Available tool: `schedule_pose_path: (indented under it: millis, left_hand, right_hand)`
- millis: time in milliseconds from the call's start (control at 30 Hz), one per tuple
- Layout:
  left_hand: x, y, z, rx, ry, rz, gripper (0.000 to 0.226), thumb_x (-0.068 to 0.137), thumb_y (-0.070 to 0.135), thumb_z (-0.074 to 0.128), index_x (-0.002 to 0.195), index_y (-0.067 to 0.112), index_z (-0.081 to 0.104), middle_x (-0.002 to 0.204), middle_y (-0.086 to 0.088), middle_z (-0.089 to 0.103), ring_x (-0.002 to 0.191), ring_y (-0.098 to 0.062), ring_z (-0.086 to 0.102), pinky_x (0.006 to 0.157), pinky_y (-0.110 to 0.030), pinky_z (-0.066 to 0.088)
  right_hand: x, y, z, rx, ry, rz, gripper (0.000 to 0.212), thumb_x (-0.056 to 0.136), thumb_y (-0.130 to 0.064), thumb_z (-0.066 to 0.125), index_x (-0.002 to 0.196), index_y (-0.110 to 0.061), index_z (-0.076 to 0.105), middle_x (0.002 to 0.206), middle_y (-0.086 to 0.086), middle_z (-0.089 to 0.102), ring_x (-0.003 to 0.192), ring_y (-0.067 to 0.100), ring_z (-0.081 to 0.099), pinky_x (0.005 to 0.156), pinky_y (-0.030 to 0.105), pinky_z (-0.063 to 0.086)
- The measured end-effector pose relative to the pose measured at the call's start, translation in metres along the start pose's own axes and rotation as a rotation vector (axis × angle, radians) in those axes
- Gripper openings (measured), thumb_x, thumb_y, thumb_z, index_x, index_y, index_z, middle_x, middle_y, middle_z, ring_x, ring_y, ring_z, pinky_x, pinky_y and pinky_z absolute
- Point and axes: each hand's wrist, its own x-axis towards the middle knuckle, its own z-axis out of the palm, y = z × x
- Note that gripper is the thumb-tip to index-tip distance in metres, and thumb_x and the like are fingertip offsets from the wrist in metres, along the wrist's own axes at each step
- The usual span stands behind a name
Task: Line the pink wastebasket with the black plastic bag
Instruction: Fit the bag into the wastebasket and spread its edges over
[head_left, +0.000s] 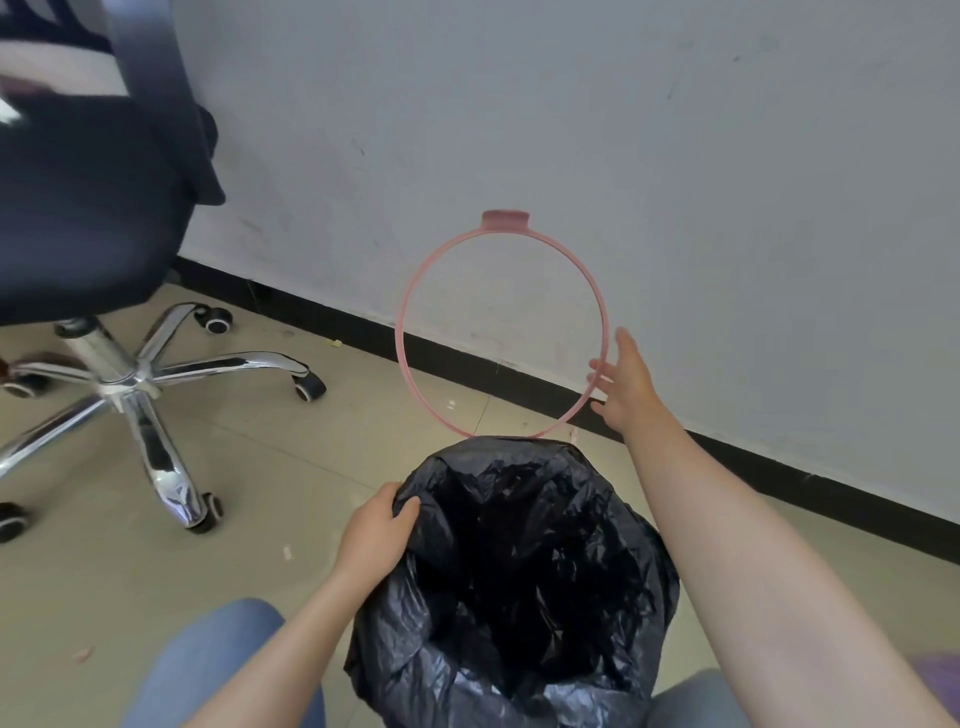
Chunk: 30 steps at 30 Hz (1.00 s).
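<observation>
The black plastic bag (519, 571) is draped over the wastebasket between my knees, its mouth open and its folds hanging down the outside; the basket's pink body is hidden under it. My left hand (376, 530) grips the bag's left rim. A thin pink ring (402, 317) with a tab on top stands raised behind the bag, tilted up toward the wall. My right hand (623, 387) holds the ring at its lower right side, fingers around the hoop.
A black office chair (78, 208) on a chrome wheeled base (135, 379) stands to the left. A white wall (675, 156) with a black baseboard (311, 317) runs behind the basket. Small scraps lie on the beige tile floor (260, 493).
</observation>
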Motion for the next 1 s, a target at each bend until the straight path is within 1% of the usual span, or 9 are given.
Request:
schedule_pose_path:
  millis: [200, 367, 467, 567, 633, 700, 833, 900, 1000]
  left_hand:
    - [0.006, 0.002, -0.001, -0.024, -0.023, 0.015, 0.024, 0.095, 0.023, 0.042, 0.104, 0.005, 0.054, 0.095, -0.008, 0.06, 0.087, -0.025, 0.053, 0.071, -0.032, 0.037]
    - [0.021, 0.006, -0.003, -0.103, -0.016, -0.023, 0.022, 0.093, 0.02, 0.047, 0.098, 0.002, 0.058, 0.092, -0.012, 0.06, 0.096, -0.034, 0.058, 0.073, -0.033, 0.038]
    - [0.026, 0.011, -0.004, -0.209, 0.006, -0.036, 0.021, 0.092, 0.017, 0.05, 0.105, 0.003, 0.058, 0.102, -0.01, 0.06, 0.1, -0.029, 0.057, 0.083, -0.038, 0.043]
    - [0.032, 0.01, -0.012, -0.369, -0.045, -0.109, 0.018, 0.091, 0.013, 0.049, 0.09, 0.002, 0.063, 0.089, -0.015, 0.061, 0.084, -0.027, 0.056, 0.074, -0.037, 0.045]
    - [0.032, 0.01, -0.019, -0.606, -0.059, -0.204, 0.021, 0.09, 0.02, 0.045, 0.088, 0.009, 0.062, 0.09, -0.012, 0.061, 0.086, -0.027, 0.055, 0.083, -0.039, 0.044]
    - [0.032, 0.011, -0.023, -0.701, -0.023, -0.222, 0.03, 0.094, 0.028, 0.038, 0.115, 0.014, 0.055, 0.111, -0.007, 0.059, 0.108, -0.027, 0.053, 0.102, -0.044, 0.038]
    - [0.01, 0.02, -0.02, -0.297, 0.035, 0.087, 0.042, 0.098, 0.028, 0.032, 0.137, 0.011, 0.037, 0.146, -0.006, 0.039, 0.137, -0.023, 0.032, 0.116, -0.039, 0.02]
    - [-0.001, 0.02, -0.016, -0.124, 0.049, 0.245, 0.043, 0.098, 0.028, 0.034, 0.137, 0.012, 0.037, 0.149, -0.007, 0.036, 0.139, -0.024, 0.026, 0.115, -0.038, 0.017]
    - [-0.012, 0.016, -0.011, 0.126, 0.076, 0.386, 0.06, 0.088, 0.051, 0.029, 0.136, 0.017, 0.039, 0.148, -0.007, 0.037, 0.139, -0.026, 0.023, 0.115, -0.041, 0.016]
  right_hand:
    - [-0.018, -0.006, -0.034, -0.013, -0.064, -0.11, 0.065, 0.094, -0.058, 0.009, 0.114, -0.017, 0.057, 0.079, 0.005, 0.064, 0.1, 0.025, 0.055, 0.111, 0.054, 0.018]
    - [-0.078, -0.025, -0.075, -0.205, -0.234, -0.33, 0.065, 0.096, -0.053, 0.008, 0.093, -0.018, 0.062, 0.049, -0.002, 0.067, 0.084, 0.02, 0.064, 0.109, 0.044, 0.026]
    - [-0.124, -0.024, -0.096, -0.611, -0.356, -0.443, 0.057, 0.087, -0.061, 0.024, 0.09, -0.023, 0.067, 0.066, -0.009, 0.074, 0.084, 0.003, 0.066, 0.099, 0.025, 0.035]
    - [-0.16, 0.01, -0.109, -0.95, -0.48, -0.427, 0.031, 0.085, -0.063, 0.041, 0.094, -0.041, 0.062, 0.097, -0.029, 0.065, 0.095, -0.024, 0.049, 0.085, 0.007, 0.032]
    - [-0.177, 0.046, -0.109, -1.202, -0.555, -0.51, 0.043, 0.077, -0.067, 0.037, 0.108, -0.046, 0.056, 0.123, -0.031, 0.045, 0.113, -0.024, 0.031, 0.098, 0.009, 0.024]
    - [-0.186, 0.087, -0.107, -1.42, -0.6, -0.651, 0.056, 0.081, -0.065, 0.034, 0.127, -0.037, 0.05, 0.138, -0.017, 0.039, 0.13, -0.007, 0.025, 0.107, 0.024, 0.024]
    - [-0.19, 0.142, -0.099, -1.839, -0.63, -0.701, 0.051, 0.085, -0.065, 0.021, 0.124, -0.038, 0.04, 0.123, -0.005, 0.064, 0.115, 0.014, 0.058, 0.087, 0.036, 0.052]
    - [-0.185, 0.154, -0.098, -1.893, -0.631, -0.663, 0.052, 0.087, -0.065, 0.011, 0.12, -0.038, 0.041, 0.118, -0.005, 0.067, 0.112, 0.015, 0.061, 0.084, 0.038, 0.054]
    - [-0.177, 0.157, -0.095, -1.896, -0.603, -0.694, 0.052, 0.087, -0.064, 0.011, 0.117, -0.039, 0.046, 0.116, -0.006, 0.067, 0.113, 0.016, 0.058, 0.084, 0.04, 0.053]
